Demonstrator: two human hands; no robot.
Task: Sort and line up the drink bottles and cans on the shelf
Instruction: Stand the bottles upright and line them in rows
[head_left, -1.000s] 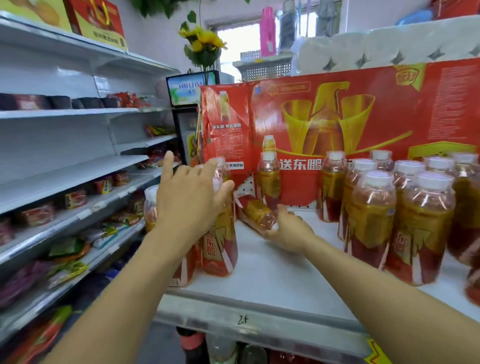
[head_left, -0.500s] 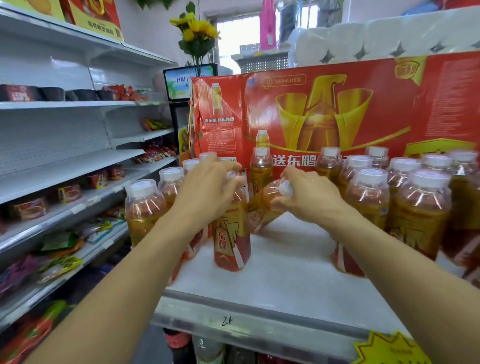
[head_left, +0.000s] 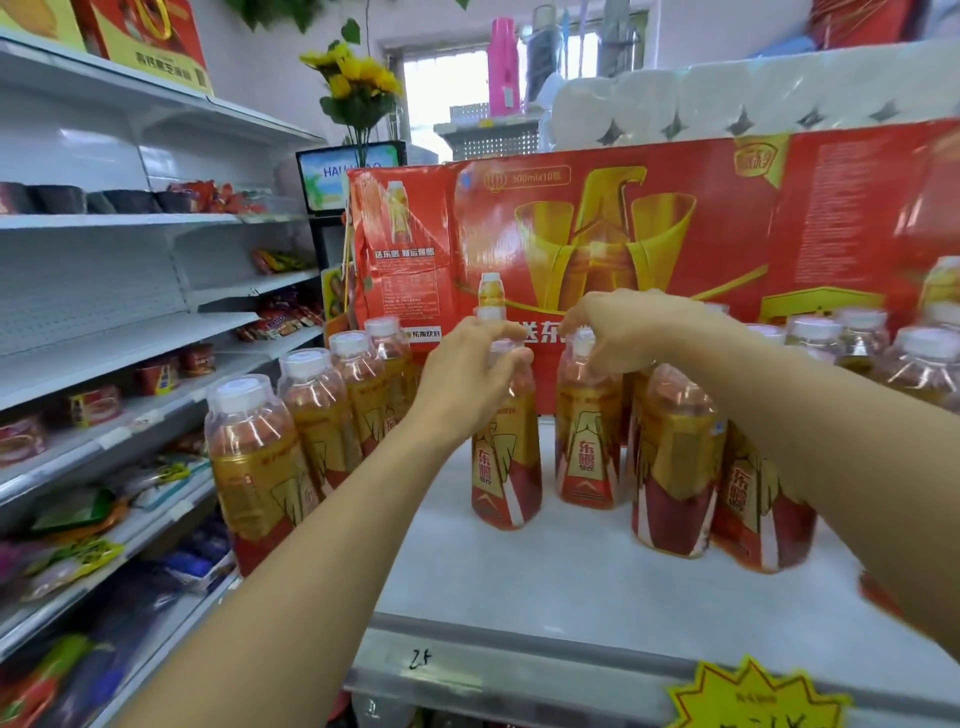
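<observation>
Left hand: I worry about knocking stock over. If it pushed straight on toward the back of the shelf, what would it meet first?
Probably the red carton standing behind the bottle that the left hand holds; depth is unclear.

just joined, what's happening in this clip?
A person is tidying energy-drink bottles on a white shelf in a shop. The left hand grips the top of one upright bottle, and the right hand grips the cap end of the neighbouring bottle; both bottles stand on the shelf. A row of bottles is lined up along the left edge, and a looser cluster stands on the right. A big red carton sits behind them.
</observation>
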